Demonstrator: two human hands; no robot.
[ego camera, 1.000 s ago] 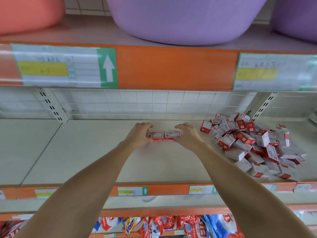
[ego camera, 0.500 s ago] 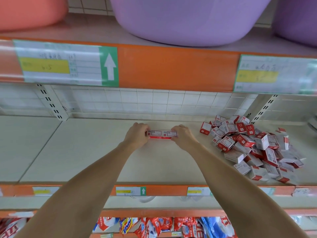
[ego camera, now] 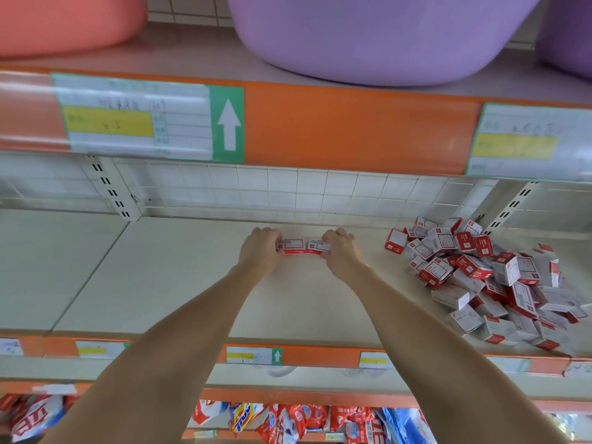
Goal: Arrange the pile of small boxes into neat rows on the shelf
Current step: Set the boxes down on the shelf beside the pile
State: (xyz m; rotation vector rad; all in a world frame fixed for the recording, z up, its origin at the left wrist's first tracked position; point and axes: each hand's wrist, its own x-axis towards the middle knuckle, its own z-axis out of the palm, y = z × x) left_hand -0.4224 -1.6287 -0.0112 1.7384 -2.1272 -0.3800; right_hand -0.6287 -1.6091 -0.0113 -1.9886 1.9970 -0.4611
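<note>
Change: both hands had carried the two boxes farther back on the shelf, and the gap seen between the boxes a second before had closed.
Left hand: left hand point(ego camera: 260, 249) rested on the cream shelf point(ego camera: 179, 283), its fingers curled over the outer end of the left box point(ego camera: 291, 246).
Right hand: right hand point(ego camera: 342, 251) mirrored it, fingers curled round the outer end of the right box point(ego camera: 318, 246).
Boxes in hand: the two stood end to end, touching, red-and-white faces toward the front, near the tiled back wall point(ego camera: 288, 190).
Pile: loose pile of small boxes point(ego camera: 487, 277) lay jumbled at the right of the same shelf, well apart from the pair.
Above: purple tub point(ego camera: 384, 36) and pink tub point(ego camera: 64, 24) sat on the upper shelf.
Below: red and blue packets point(ego camera: 288, 421) filled the lower shelf.
</note>
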